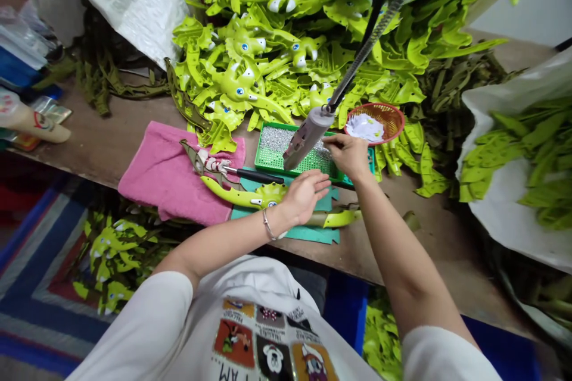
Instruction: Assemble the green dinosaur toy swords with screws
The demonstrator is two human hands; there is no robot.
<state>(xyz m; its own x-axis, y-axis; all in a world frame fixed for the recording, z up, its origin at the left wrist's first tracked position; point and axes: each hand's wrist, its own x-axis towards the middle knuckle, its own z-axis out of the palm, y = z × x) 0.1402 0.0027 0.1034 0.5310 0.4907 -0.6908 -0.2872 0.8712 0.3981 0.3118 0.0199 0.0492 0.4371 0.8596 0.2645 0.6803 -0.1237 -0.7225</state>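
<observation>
At the centre of the frame, a long lime-green plastic animal-shaped piece (235, 196) with a painted blue eye lies on a flat teal mat (308, 234); the mat probably spares the piece from scratching. The left hand (307, 195), with a silver bracelet at its wrist, lies over the middle of the piece, fingers straight and side by side, presumably to steady it. Whether the hidden side of this hand grips anything cannot be told. Right of centre, the right hand (351, 156) is narrowed, its fingertips drawn close together over the right part of a green perforated plastic tray (270, 161); whether a small part is pinched there cannot be told. The tray bears many tiny silver metal pieces (276, 138) and sits just beyond the mat, likely to keep the reach short. A grey cylindrical power tool (309, 137) hangs on a coiled cord (357, 62) in front of the tray, an arrangement that seems to leave both hands free. At left of centre, a black-handled hand tool (257, 175) lies partly across a folded pink cloth (165, 181). The upper middle holds heaped lime-green plastic parts (243, 80).
</observation>
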